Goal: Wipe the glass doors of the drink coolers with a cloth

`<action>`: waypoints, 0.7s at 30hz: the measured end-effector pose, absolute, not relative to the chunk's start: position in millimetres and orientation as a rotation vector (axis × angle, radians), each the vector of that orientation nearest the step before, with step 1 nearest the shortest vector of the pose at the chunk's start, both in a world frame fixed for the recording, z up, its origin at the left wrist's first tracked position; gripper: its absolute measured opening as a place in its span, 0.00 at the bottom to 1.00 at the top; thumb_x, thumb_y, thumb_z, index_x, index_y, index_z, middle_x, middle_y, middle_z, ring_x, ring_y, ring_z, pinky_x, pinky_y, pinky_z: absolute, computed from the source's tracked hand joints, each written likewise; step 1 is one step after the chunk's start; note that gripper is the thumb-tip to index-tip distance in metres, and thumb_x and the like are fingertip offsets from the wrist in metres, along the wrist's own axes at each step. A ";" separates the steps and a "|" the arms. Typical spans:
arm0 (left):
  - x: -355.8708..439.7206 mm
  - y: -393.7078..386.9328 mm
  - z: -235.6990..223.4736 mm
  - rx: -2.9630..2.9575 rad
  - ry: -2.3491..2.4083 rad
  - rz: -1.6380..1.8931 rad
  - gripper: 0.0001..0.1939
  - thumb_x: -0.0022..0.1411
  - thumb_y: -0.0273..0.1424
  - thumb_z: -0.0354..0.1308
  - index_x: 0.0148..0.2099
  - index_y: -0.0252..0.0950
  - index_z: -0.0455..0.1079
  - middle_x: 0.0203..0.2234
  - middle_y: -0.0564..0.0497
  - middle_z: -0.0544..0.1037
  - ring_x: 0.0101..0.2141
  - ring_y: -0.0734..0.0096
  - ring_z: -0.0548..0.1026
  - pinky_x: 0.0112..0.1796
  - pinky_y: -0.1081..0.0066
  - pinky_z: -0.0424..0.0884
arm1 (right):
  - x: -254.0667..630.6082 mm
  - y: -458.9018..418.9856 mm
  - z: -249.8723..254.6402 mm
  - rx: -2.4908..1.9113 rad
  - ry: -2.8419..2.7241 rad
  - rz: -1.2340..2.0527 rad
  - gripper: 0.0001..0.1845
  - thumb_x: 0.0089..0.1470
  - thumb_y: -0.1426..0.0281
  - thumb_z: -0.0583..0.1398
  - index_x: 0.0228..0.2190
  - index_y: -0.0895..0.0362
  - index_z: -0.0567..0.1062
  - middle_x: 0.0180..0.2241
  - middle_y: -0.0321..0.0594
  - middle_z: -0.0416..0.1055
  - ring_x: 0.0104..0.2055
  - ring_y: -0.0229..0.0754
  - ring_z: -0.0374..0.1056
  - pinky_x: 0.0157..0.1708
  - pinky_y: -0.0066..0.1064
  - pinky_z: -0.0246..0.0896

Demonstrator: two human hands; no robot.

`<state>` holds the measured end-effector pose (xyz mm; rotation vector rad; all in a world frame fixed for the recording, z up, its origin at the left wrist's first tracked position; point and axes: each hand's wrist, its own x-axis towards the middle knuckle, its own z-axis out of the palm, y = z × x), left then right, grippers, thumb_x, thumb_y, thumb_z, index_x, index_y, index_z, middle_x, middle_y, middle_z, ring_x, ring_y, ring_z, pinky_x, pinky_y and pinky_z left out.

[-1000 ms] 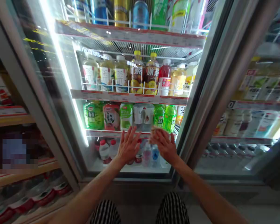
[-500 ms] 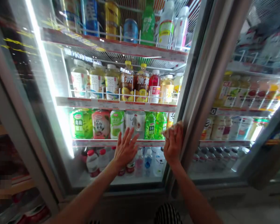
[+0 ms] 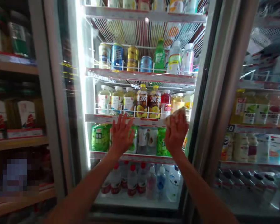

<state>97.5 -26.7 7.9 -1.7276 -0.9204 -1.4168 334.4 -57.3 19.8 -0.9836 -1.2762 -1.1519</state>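
Note:
I face a lit drinks fridge with a glass door [image 3: 140, 46]. My left hand [image 3: 120, 134] lies flat on the glass with its fingers spread, in front of the green bottles [image 3: 100, 137]. My right hand [image 3: 176, 133] presses a small pale cloth [image 3: 175, 114] against the glass close to the door's right frame [image 3: 202, 102]; the cloth pokes out above the fingers. Behind the glass, tea and juice bottles [image 3: 142, 100] stand on the shelf level with my fingertips.
Cans and bottles [image 3: 133, 57] fill the upper shelf and small water bottles [image 3: 151, 182] the bottom one. A second fridge door [image 3: 259, 124] stands to the right. Open wooden shelves with packaged goods [image 3: 16, 115] are at the left.
Both hands have risen up the glass by about one shelf level. The right hand with the cloth moved first rightward to the door frame, then upward. The view has tilted up.

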 end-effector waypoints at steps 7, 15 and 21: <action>81.4 -27.0 10.8 -1.689 -1.081 -1.415 0.25 0.62 0.36 0.45 0.61 0.37 0.53 0.62 0.43 0.49 0.63 0.62 0.42 0.59 0.53 0.42 | 337.9 -47.4 46.9 -0.960 -1.203 -1.124 0.28 0.55 0.67 0.51 0.57 0.59 0.59 0.61 0.53 0.48 0.63 0.59 0.45 0.55 0.58 0.41; 71.4 -28.3 7.4 -1.757 -1.085 -1.422 0.26 0.62 0.36 0.43 0.61 0.36 0.50 0.62 0.45 0.48 0.63 0.65 0.38 0.60 0.54 0.39 | 278.0 -46.8 22.1 -0.772 -1.766 -1.255 0.24 0.57 0.68 0.49 0.55 0.54 0.61 0.61 0.43 0.52 0.64 0.47 0.43 0.60 0.48 0.38; 117.2 -61.4 33.1 -1.942 -0.863 -1.285 0.28 0.64 0.35 0.26 0.61 0.30 0.51 0.61 0.46 0.52 0.62 0.68 0.40 0.57 0.58 0.50 | 256.0 -32.2 45.8 -0.918 -1.505 -1.024 0.27 0.60 0.66 0.43 0.57 0.66 0.57 0.60 0.53 0.51 0.64 0.48 0.42 0.58 0.46 0.40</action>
